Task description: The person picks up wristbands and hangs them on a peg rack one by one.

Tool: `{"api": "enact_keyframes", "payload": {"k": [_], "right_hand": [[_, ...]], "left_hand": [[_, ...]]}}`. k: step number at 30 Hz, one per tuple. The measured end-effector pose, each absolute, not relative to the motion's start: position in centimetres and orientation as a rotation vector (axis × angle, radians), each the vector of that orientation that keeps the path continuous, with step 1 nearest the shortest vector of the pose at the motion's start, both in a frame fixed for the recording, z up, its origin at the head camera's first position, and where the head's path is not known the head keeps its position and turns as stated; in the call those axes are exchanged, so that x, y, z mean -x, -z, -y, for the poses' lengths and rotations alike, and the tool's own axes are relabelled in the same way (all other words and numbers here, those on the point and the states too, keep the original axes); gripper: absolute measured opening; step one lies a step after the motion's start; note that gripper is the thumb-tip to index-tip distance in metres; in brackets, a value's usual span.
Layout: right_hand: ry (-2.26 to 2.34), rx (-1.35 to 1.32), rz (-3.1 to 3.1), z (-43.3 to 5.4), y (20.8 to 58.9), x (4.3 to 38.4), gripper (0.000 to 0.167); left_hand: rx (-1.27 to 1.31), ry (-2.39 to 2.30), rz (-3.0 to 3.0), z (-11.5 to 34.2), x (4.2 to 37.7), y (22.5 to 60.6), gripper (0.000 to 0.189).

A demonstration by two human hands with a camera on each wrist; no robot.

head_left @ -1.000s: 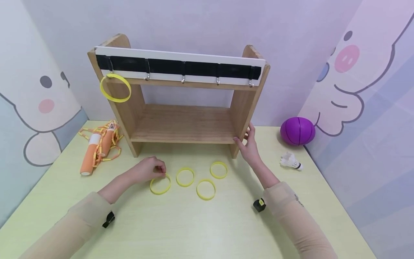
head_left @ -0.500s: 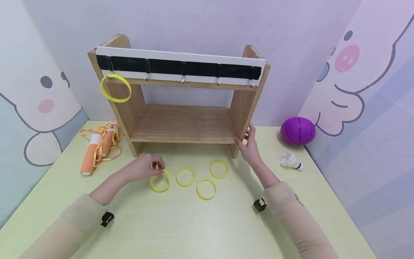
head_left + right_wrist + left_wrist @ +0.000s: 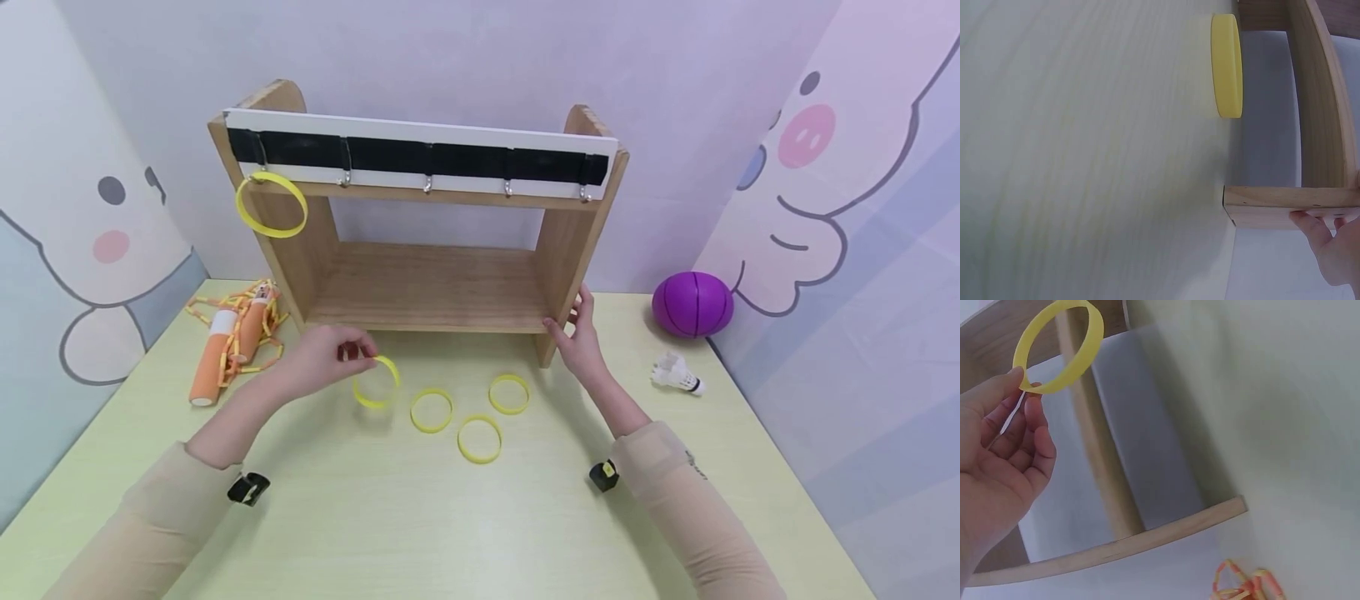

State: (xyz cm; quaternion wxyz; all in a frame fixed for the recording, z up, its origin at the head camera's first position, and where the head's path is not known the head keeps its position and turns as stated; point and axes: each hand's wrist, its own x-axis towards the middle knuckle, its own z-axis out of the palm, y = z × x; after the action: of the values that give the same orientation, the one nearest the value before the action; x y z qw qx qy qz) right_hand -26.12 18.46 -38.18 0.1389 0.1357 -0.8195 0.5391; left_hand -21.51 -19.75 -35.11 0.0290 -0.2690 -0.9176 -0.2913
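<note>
My left hand (image 3: pixel 322 358) pinches a thin yellow ring (image 3: pixel 395 373) between thumb and fingertips, off the table in front of the wooden shelf (image 3: pixel 431 292). In the left wrist view, the ring (image 3: pixel 1089 351) stands tilted above the fingertips. Along the shelf's top runs a white board with a black strip and several metal hooks. Another yellow ring (image 3: pixel 279 234) hangs from the leftmost hook. Three more rings lie flat on the table, including the middle ring (image 3: pixel 480 460). My right hand (image 3: pixel 581 346) grips the shelf's right side panel, its thumb at the front edge.
An orange jump rope (image 3: pixel 212 358) with beaded cord lies left of the shelf. To the right sit a purple ball (image 3: pixel 692 305) and a white shuttlecock (image 3: pixel 676 374). Printed walls close in the table (image 3: pixel 450 533) at the back and sides.
My left hand has lifted its yellow ring off the table and moved up toward the shelf. My right hand has stayed at the side panel.
</note>
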Motion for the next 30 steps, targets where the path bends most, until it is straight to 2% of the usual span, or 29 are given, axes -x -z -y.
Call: {"api": "enact_keyframes", "payload": {"k": [17,30], "right_hand": [[-1.573,-0.417,2.337,-18.5,38.2,26.1,0.071],[-1.560,-0.424,2.344,-18.5,38.1,26.0,0.072]], "left_hand": [[0.600,0.952,2.409,19.6,19.8,29.1,0.013],[0.376,1.318,2.164,18.7,19.8,24.9,0.019]]}}
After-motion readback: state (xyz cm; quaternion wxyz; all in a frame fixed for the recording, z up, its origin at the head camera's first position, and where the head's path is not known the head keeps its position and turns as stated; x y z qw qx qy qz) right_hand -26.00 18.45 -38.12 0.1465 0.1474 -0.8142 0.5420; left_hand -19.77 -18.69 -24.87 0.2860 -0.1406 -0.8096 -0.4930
